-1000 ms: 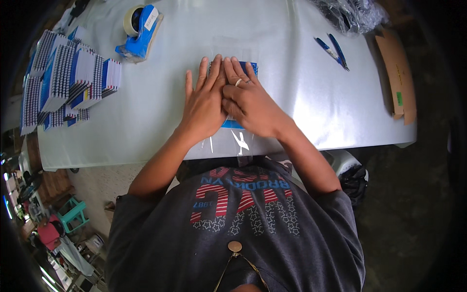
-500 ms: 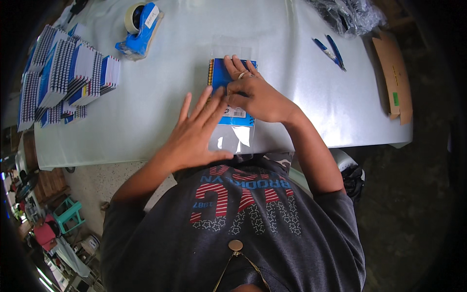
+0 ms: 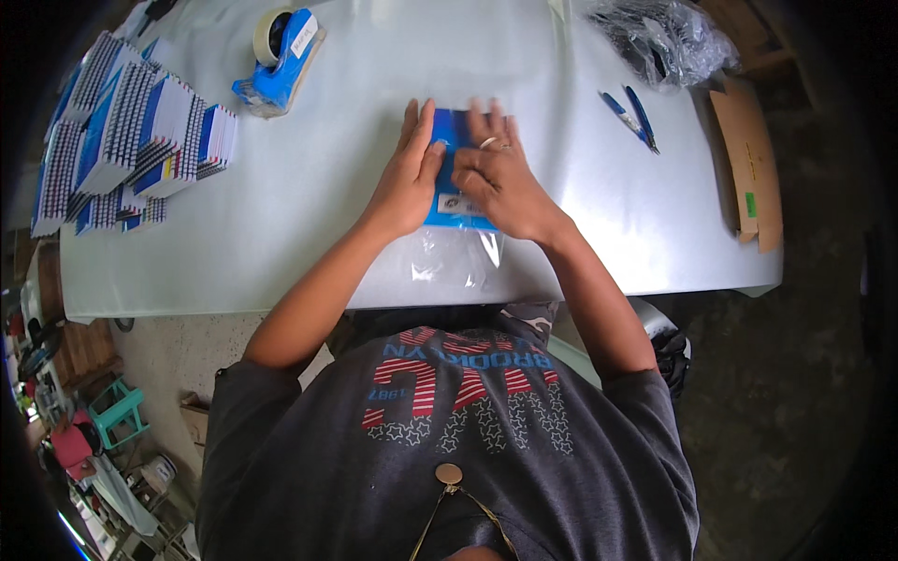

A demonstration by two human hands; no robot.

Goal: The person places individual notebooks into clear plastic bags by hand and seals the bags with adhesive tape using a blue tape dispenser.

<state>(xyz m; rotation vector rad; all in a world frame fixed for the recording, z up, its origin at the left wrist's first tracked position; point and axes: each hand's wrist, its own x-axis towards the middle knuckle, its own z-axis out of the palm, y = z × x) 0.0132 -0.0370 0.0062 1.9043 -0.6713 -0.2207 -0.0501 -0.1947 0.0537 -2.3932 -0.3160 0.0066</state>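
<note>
A blue notebook [image 3: 447, 193] with a small white label lies in front of me on the table. A clear plastic sleeve [image 3: 449, 260] shows at its near end, crinkled and shiny. My left hand [image 3: 408, 182] rests along the notebook's left edge, fingers straight and the thumb over the cover. That hand hides the spiral binding. Over the right side of the cover is my right hand [image 3: 505, 182], wearing a ring. Its outer fingers are stretched forward and smeared by motion, while the thumb and index finger are bent over the cover.
Stacked spiral notebooks [image 3: 131, 131] stand at the left on the grey table [image 3: 309, 252]. A blue tape dispenser [image 3: 281, 70] sits at the back left. Two blue pen-like tools [image 3: 636, 120] lie at the right, near crumpled clear plastic [image 3: 659, 42] and a cardboard piece [image 3: 746, 164].
My left hand has moved forward and turned upright along the notebook's edge. My right hand has shifted slightly right. The notebook and its sleeve have moved a little to the right.
</note>
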